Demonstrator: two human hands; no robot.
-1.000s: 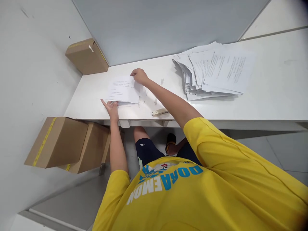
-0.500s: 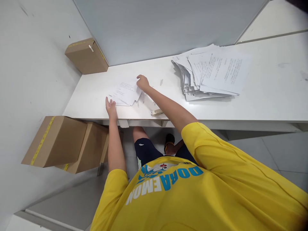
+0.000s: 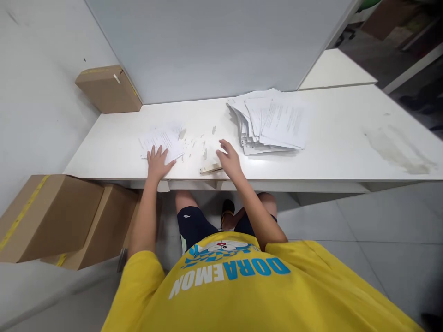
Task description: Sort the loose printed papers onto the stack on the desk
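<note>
Right hand (image 3: 229,159) has left the sheets (image 3: 169,139) since half a second ago and come over toward the cream tool (image 3: 209,169); left hand (image 3: 158,164) now lies across the sheets, where it was at their near left corner before. View has swung too, more of the bench's (image 3: 332,161) right end showing.

Left grip: fingers spread, palm down on the sheets' near edge, nothing pinched. Right grip: loosely spread, fingers a bit curled, gap between thumb and index, holding nothing visible. It's just beside the tool's right end and partly hides it; can't tell if they touch.

Sheets lie on the left part of the bench, slightly askew, printed side up, text too small to read. Tool lies near the front edge, between sheets and pile (image 3: 282,123). Pile is loosely stacked, uneven edges, near the partition (image 3: 214,50), right of the right hand. Small greyish marks (image 3: 204,153) on the bench between sheets and pile; larger stain (image 3: 398,150) at the right end.

Brown box (image 3: 114,94) in the back left corner of the bench. More boxes (image 3: 74,221) with yellow tape below the bench's left end. Yellow shirt (image 3: 228,295), dark shorts (image 3: 194,225).
</note>
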